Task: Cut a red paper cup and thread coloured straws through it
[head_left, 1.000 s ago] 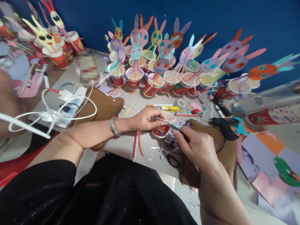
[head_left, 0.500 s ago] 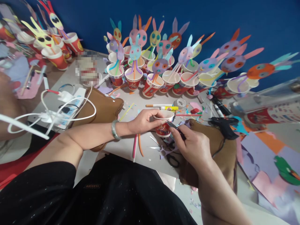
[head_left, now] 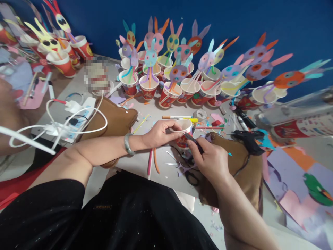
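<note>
My left hand [head_left: 162, 133] pinches the rim of a red-and-white paper cup [head_left: 181, 142], thumb outside and fingers bent over the edge. The cup stands upright, tilted slightly. My right hand [head_left: 212, 158] is closed round a slim black tool that looks like a craft knife [head_left: 197, 143]. Its tip meets the right side of the cup just under the rim; the exact contact is too small to make out. Black-handled scissors [head_left: 192, 177] lie below, among purple paper scraps. A pink stick [head_left: 150, 163] and an orange strip [head_left: 156, 161] rest nearer to me.
Several paper cups with rabbit-faced spoons [head_left: 177, 74] line the blue wall. A black glue gun [head_left: 248, 139] rests on a brown cushion [head_left: 241, 173] at right. White cables [head_left: 78, 132] loop over a power strip [head_left: 83, 119] at left. Another person's arm [head_left: 11, 114] shows at the left edge.
The cup has tipped a little and shifted slightly up between my hands. My right hand and the knife have moved slightly left. My left hand keeps its pinch on the rim.
</note>
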Available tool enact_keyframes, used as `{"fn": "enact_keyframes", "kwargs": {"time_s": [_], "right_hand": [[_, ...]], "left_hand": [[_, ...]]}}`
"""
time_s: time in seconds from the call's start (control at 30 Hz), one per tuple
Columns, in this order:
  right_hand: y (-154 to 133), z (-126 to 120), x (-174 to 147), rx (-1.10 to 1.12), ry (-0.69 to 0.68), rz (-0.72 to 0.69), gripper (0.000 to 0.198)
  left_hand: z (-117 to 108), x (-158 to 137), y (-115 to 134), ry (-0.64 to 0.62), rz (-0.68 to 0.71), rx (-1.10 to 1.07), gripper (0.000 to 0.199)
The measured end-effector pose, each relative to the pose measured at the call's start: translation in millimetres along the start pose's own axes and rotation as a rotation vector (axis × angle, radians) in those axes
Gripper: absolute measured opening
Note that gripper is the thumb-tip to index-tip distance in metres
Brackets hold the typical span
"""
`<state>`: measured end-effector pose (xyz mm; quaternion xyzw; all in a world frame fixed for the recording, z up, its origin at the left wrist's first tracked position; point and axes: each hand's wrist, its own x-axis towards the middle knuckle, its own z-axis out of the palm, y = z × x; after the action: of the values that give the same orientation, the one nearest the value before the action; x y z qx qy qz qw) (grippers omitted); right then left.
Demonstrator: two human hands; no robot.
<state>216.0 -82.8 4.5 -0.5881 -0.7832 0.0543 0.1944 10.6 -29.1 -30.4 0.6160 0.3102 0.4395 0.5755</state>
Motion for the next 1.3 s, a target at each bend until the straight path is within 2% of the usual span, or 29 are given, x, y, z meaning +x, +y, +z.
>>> {"fn": "enact_keyframes", "kwargs": {"time_s": [0.07, 0.2, 0.37, 0.67, 1.3], "right_hand": [[-0.2, 0.7, -0.7, -0.027, 0.021, -0.006, 0.049], [1.5, 0.8, -0.9, 0.052, -0.048, -0.03, 0.048], [4.6, 1.4, -0.1, -0.028, 0.016, -0.038, 0.05], [6.8, 0.7, 2.4, 0.131, -0.096, 0.0, 0.048], [5.1, 11.6, 2.8, 0.16, -0.037, 0.054, 0.051]], "left_hand": [[-1.3, 0.9, -0.3, -0.004, 0.007, 0.008, 0.032], [-4.0, 2.4, 0.1, -0.002, 0.024, 0.03, 0.027], [-5.0, 3.3, 0.1, -0.015, -0.001, -0.005, 0.027], [0.1, 2.9, 0.3, -0.037, -0.179, -0.272, 0.043], [-1.1, 3.0, -0.3, -0.027, -0.216, -0.267, 0.045]]}}
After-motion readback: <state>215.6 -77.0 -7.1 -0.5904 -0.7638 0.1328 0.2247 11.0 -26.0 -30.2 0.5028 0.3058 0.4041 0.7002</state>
